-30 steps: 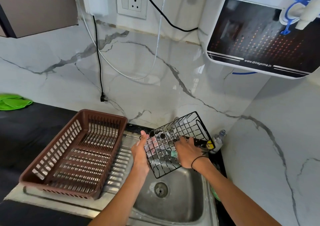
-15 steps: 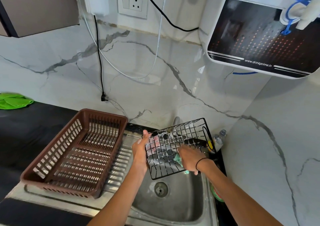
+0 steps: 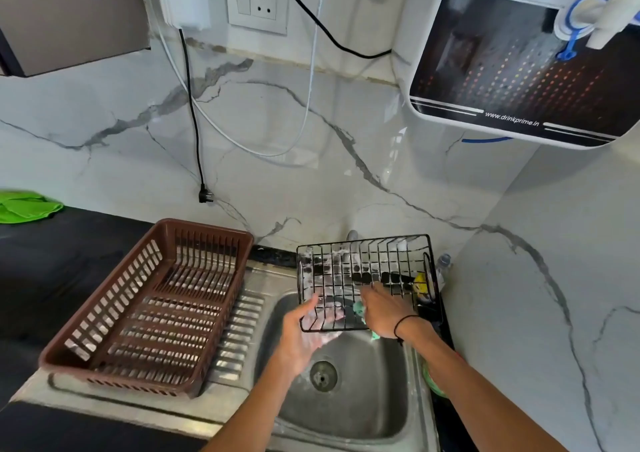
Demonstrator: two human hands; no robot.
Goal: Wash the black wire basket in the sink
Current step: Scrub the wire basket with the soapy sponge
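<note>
Mid-scrub above steel sink (image 3: 346, 413): gripping lower edge of black wire basket (image 3: 363, 264) with left hand (image 3: 304, 334), pressing green scrubber (image 3: 360, 308) onto mesh with curled right hand (image 3: 384, 309). Foam on wires; soaping seemingly partway, rinsing left.

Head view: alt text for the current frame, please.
Over a steel sink, a person's left hand holds a soapy black wire basket while the right hand presses a green scrubber against it. A brown crate sits on the drainboard, left.
</note>
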